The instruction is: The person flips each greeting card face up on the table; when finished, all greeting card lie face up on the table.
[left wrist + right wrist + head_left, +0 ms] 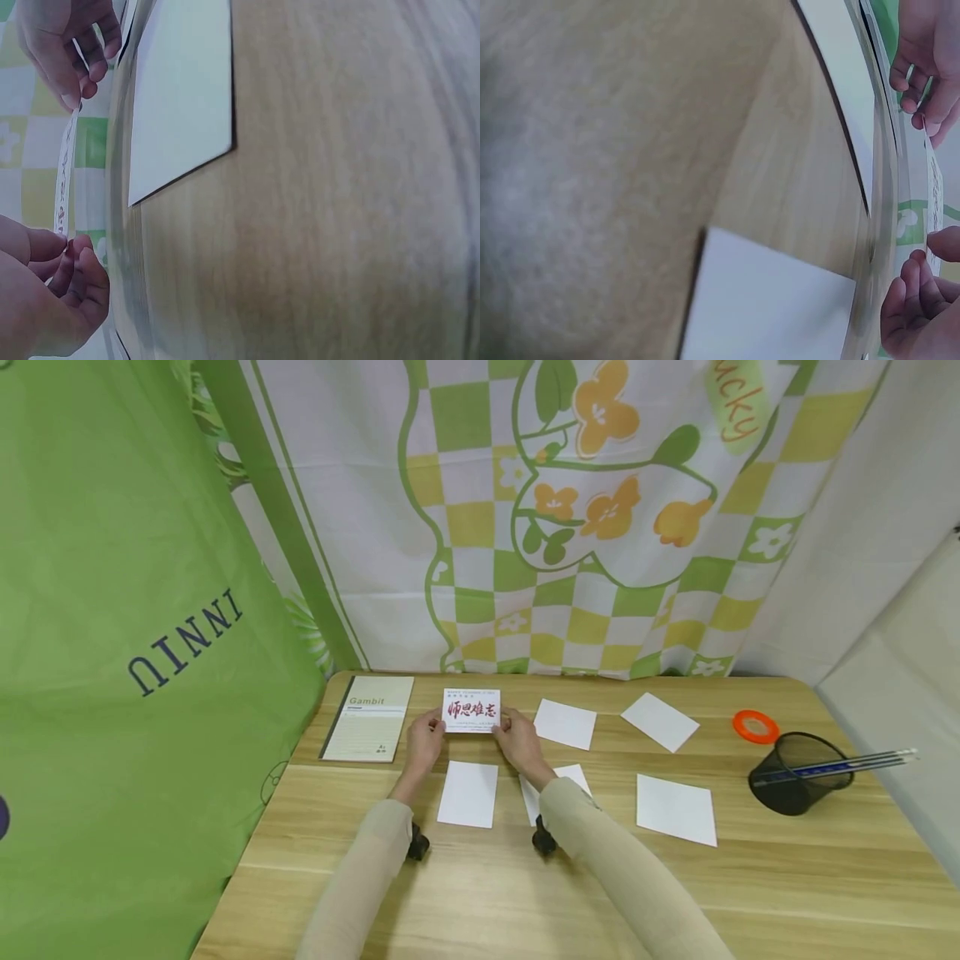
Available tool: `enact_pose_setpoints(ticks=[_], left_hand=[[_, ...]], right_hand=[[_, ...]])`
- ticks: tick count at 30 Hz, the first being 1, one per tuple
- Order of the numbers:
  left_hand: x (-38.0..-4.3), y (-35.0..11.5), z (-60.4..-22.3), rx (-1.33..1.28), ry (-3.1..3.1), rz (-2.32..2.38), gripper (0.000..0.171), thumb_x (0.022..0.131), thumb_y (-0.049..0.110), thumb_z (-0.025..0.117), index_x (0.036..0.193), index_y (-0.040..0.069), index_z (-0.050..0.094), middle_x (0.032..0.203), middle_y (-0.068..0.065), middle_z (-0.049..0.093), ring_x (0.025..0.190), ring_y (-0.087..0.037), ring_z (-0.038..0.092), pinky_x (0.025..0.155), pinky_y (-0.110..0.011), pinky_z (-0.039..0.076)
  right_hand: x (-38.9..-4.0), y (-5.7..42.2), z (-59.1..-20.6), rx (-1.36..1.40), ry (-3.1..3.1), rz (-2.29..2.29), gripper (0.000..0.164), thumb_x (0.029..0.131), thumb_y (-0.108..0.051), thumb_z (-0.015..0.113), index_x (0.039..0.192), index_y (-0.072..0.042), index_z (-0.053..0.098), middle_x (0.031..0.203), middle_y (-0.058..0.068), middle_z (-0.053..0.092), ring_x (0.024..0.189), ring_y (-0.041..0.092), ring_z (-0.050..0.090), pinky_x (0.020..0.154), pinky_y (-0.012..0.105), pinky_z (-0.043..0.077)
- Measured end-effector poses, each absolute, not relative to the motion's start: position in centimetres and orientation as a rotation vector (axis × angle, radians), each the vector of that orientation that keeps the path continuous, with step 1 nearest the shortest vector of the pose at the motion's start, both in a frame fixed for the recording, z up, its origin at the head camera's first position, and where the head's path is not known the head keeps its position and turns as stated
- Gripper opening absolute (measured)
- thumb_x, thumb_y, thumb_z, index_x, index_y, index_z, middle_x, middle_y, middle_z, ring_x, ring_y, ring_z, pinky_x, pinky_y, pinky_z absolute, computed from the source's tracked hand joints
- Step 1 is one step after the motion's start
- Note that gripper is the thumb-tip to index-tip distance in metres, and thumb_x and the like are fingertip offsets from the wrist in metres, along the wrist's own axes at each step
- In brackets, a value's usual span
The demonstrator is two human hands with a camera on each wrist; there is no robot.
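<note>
A white card (471, 710) with red Chinese characters is held up near the table's back edge, tilted so its printed side faces the head camera. My left hand (425, 741) pinches its lower left corner between thumb and fingers. At the lower right corner, my right hand (519, 742) has the same kind of pinch. Both wrist views catch the card edge-on: the left wrist view has my left hand (49, 289) at the bottom, the right wrist view my right hand (926, 307). Below the card lies a blank white sheet (468, 794); another sheet (576, 776) is partly hidden beneath my right forearm.
On the left lies a Gambit notebook (367, 718). More white sheets lie to the right, including one (566, 724) beside my right hand and one (677, 809) farther off. An orange ring (756, 727) and a black mesh cup (799, 774) holding pencils (855, 766) occupy the right side.
</note>
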State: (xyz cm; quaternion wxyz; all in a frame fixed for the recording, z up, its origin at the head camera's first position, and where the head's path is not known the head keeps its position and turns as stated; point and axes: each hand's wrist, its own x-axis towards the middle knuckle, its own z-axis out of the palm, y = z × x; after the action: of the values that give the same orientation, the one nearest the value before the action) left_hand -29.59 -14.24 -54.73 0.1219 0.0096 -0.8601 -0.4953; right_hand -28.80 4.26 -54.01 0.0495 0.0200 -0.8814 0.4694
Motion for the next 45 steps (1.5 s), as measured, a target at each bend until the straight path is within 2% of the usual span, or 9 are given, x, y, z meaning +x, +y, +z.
enact_pose_setpoints(ticks=[10, 17, 23, 28, 32, 36, 39, 42, 45], left_hand=[[-29.48, -14.56, -54.60, 0.089, -2.544, -1.459, 0.030, 0.091, -0.003, 0.058, 0.120, -0.008, 0.062, 0.084, -0.019, 0.064, 0.059, -0.015, 0.052, 0.049, -0.021, 0.042], [-29.46, -14.92, -54.40, 0.114, -2.633, -1.390, 0.029, 0.088, -0.004, 0.059, 0.116, -0.009, 0.064, 0.091, -0.022, 0.068, 0.068, -0.022, 0.058, 0.054, -0.024, 0.044], [-29.64, -15.03, -54.45, 0.143, -2.738, -1.322, 0.029, 0.088, 0.000, 0.060, 0.116, -0.006, 0.066, 0.089, -0.020, 0.068, 0.065, -0.021, 0.057, 0.053, -0.025, 0.044], [-29.70, -15.05, -54.52, 0.161, -2.803, -1.278, 0.030, 0.088, 0.002, 0.059, 0.116, -0.004, 0.066, 0.095, -0.020, 0.070, 0.066, -0.021, 0.059, 0.054, -0.026, 0.046], [-29.76, -15.08, -54.53, 0.166, -2.827, -1.259, 0.030, 0.088, 0.003, 0.058, 0.116, -0.005, 0.066, 0.105, -0.021, 0.069, 0.076, -0.027, 0.064, 0.061, -0.032, 0.052], [-29.90, -15.14, -54.32, 0.167, -2.848, -1.241, 0.031, 0.088, 0.004, 0.055, 0.116, -0.004, 0.066, 0.111, -0.021, 0.068, 0.084, -0.029, 0.064, 0.068, -0.034, 0.053], [-30.11, -15.15, -54.13, 0.174, -2.889, -1.236, 0.034, 0.089, 0.007, 0.053, 0.118, -0.003, 0.066, 0.113, -0.019, 0.067, 0.073, -0.024, 0.060, 0.060, -0.029, 0.048], [-30.30, -15.18, -54.04, 0.176, -2.933, -1.226, 0.036, 0.089, 0.009, 0.050, 0.121, -0.001, 0.065, 0.115, -0.018, 0.067, 0.060, -0.018, 0.049, 0.051, -0.025, 0.039], [-30.38, -15.19, -53.98, 0.170, -2.957, -1.208, 0.037, 0.089, 0.010, 0.050, 0.122, 0.000, 0.064, 0.116, -0.018, 0.066, 0.056, -0.015, 0.043, 0.048, -0.023, 0.035]], right_hand=[[-29.03, 4.05, -54.15, 0.063, -2.718, 1.446, 0.042, 0.087, -0.006, 0.066, 0.126, 0.006, 0.056, 0.083, 0.011, 0.064, 0.069, 0.018, 0.056, 0.063, 0.029, 0.049], [-29.22, 4.09, -54.08, 0.117, -2.800, 1.431, 0.037, 0.086, -0.005, 0.065, 0.120, 0.007, 0.062, 0.073, 0.007, 0.059, 0.062, 0.013, 0.049, 0.057, 0.023, 0.041], [-29.11, 4.19, -53.83, 0.140, -2.863, 1.414, 0.030, 0.085, -0.005, 0.061, 0.112, 0.006, 0.066, 0.067, 0.005, 0.054, 0.058, 0.013, 0.044, 0.051, 0.023, 0.035], [-28.89, 4.08, -53.63, 0.117, -2.916, 1.399, 0.031, 0.085, -0.006, 0.058, 0.113, 0.004, 0.067, 0.078, 0.009, 0.063, 0.061, 0.016, 0.048, 0.053, 0.025, 0.037], [-28.88, 3.98, -53.45, 0.136, -2.944, 1.315, 0.028, 0.085, -0.006, 0.057, 0.110, 0.003, 0.069, 0.091, 0.013, 0.068, 0.072, 0.020, 0.054, 0.062, 0.030, 0.044], [-29.03, 3.85, -53.31, 0.162, -2.969, 1.245, 0.025, 0.086, -0.006, 0.055, 0.104, 0.001, 0.071, 0.097, 0.014, 0.069, 0.077, 0.022, 0.056, 0.068, 0.034, 0.047], [-29.14, 3.81, -53.26, 0.154, -2.982, 1.233, 0.022, 0.087, -0.007, 0.054, 0.099, 0.001, 0.071, 0.095, 0.014, 0.069, 0.076, 0.022, 0.055, 0.068, 0.034, 0.047], [-29.22, 3.83, -53.30, 0.144, -2.976, 1.220, 0.022, 0.087, -0.007, 0.053, 0.097, 0.002, 0.071, 0.094, 0.014, 0.069, 0.076, 0.022, 0.055, 0.068, 0.035, 0.047], [-29.23, 3.88, -53.34, 0.137, -2.965, 1.222, 0.024, 0.087, -0.006, 0.053, 0.100, 0.002, 0.071, 0.097, 0.015, 0.069, 0.078, 0.022, 0.056, 0.070, 0.036, 0.048]])
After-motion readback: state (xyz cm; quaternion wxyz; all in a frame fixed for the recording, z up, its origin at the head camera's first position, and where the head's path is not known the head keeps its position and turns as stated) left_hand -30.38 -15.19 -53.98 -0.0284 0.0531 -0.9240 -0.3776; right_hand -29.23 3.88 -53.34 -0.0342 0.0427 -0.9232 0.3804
